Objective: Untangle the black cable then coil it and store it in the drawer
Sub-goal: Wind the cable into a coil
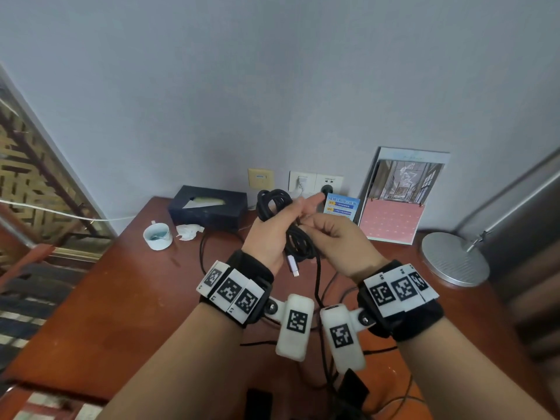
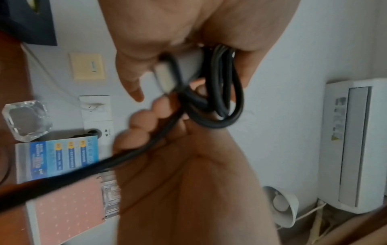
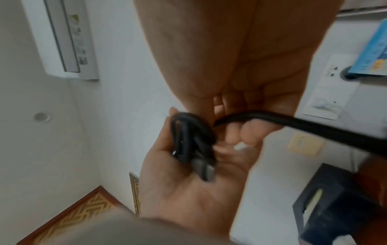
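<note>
Both forearms are being held low in the head view, wrist bands strapped on, with the hands meeting above the middle of the red-brown surface [image 1: 115,286]. Its left edge is running diagonally toward the near corner, and bare wood is being left open on the left half, between that edge and the arms. Along the back edge, against the wall, a dark tissue box [image 1: 209,207], a standing booklet [image 1: 394,207] and a small blue card [image 1: 342,207] are being kept; a round lamp base [image 1: 454,259] is sitting near the right edge. A white cup [image 1: 157,236] is standing just in front of the tissue box's left end.

The black cable [image 1: 274,204] is being held off the surface as a bundle of loops in the left hand [image 1: 272,234], whose grip is being closed round the loops. A loose strand is being pinched by the right hand [image 1: 336,237], fingers curled on it, touching the left. A pale plug [image 1: 292,265] is hanging below the left palm.
</note>
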Motion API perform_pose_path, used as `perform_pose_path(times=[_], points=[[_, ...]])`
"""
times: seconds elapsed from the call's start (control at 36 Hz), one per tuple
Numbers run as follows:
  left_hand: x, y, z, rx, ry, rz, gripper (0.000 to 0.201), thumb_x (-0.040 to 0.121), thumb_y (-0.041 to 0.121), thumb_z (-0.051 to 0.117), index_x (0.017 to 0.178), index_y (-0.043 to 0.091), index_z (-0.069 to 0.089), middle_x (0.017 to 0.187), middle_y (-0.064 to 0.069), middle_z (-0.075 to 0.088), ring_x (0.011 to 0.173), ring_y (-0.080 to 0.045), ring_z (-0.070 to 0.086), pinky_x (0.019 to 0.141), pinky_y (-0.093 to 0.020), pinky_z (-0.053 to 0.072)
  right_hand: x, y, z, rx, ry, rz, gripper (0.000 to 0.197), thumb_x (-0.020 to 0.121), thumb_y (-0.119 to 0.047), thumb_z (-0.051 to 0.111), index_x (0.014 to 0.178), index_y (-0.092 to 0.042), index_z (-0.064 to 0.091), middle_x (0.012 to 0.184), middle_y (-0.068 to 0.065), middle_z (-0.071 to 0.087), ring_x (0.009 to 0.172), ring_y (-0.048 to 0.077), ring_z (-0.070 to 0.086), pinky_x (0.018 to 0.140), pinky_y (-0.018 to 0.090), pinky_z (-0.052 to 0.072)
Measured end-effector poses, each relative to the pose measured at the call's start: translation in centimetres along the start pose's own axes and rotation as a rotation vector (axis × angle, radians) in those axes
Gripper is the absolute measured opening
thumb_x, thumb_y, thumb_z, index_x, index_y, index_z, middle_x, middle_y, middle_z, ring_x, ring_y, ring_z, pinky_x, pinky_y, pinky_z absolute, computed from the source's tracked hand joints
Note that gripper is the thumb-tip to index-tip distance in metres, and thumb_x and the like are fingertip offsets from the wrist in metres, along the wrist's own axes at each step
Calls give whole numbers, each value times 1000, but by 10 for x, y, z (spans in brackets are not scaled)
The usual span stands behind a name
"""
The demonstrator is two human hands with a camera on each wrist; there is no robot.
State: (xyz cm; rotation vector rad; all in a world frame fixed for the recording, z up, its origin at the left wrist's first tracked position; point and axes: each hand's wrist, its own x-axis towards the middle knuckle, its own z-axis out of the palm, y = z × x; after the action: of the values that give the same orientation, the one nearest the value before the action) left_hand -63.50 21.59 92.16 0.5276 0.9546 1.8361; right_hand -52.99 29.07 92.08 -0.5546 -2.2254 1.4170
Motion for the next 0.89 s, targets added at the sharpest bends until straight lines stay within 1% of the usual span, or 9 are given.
perform_pose_path(times=[0.06, 0.14, 0.25, 0.42, 0.5, 0.64, 0.72, 0.83, 0.89], points=[[5, 3, -1, -6, 46, 20, 33, 95, 29, 50, 79, 5, 67, 122, -13, 67, 73, -31, 68, 45, -33, 53, -1, 4, 5, 105, -54, 73, 18, 97, -7, 47, 89, 8, 54, 63, 10, 55, 49, 9, 52, 51, 17, 44], [11, 12, -1, -136, 159, 48, 30, 98, 25, 50, 74, 7, 54, 90, -18, 73, 87, -32, 72, 58, -32, 59, -2, 20, 9, 137, -118, 84, 17, 96, -10, 49, 84, 1, 53, 62, 1, 49, 54, 12, 50, 61, 29, 46], [15, 21, -6, -126, 258, 153, 21, 98, 19, 52, 81, 11, 62, 51, 1, 54, 48, -17, 60, 59, -32, 55, -8, 26, 7, 126, -127, 123, 28, 96, -8, 50, 70, -18, 53, 58, 2, 43, 50, 15, 45, 56, 24, 47], [18, 24, -11, -66, 228, 223, 23, 96, 10, 53, 114, 16, 66, 68, -1, 65, 52, -14, 58, 55, -27, 51, -9, 31, -2, -133, -69, 102, 35, 95, -36, 52, 66, -20, 62, 52, 1, 41, 48, 14, 40, 53, 24, 36], [16, 26, -8, -100, 156, 216, 29, 85, 11, 61, 113, 19, 64, 106, -8, 71, 85, -19, 72, 73, -29, 56, -10, 28, -3, -157, -57, 104, 40, 95, -39, 50, 64, -20, 65, 54, 5, 39, 48, 12, 36, 53, 21, 32], [20, 28, -1, -85, 173, 217, 25, 90, 5, 59, 102, 24, 70, 118, -1, 69, 110, -14, 65, 78, -29, 54, -10, 19, 6, -68, -149, 169, 53, 97, -37, 48, 45, -31, 59, 50, 6, 34, 43, 14, 28, 47, 21, 27], [20, 30, 2, -108, 164, 198, 17, 89, 5, 61, 94, 20, 68, 107, -2, 72, 97, -25, 70, 74, -37, 58, -10, 18, 6, -46, -178, 188, 53, 97, -38, 48, 45, -31, 59, 48, 5, 32, 42, 14, 25, 45, 21, 25], [21, 31, -6, -92, 175, 225, 16, 92, 7, 57, 93, 20, 65, 108, -6, 72, 58, -9, 58, 56, -25, 51, -8, 26, -1, -99, -164, 153, 45, 94, -39, 52, 51, -34, 60, 49, -5, 38, 44, 9, 32, 52, 22, 30], [24, 34, -11, -142, 175, 236, 16, 98, 10, 50, 96, 19, 64, 89, -1, 73, 46, -5, 49, 49, -22, 47, -7, 32, -6, -115, -174, 156, 33, 92, -39, 57, 62, -28, 65, 51, -7, 39, 45, 6, 33, 52, 21, 29]])
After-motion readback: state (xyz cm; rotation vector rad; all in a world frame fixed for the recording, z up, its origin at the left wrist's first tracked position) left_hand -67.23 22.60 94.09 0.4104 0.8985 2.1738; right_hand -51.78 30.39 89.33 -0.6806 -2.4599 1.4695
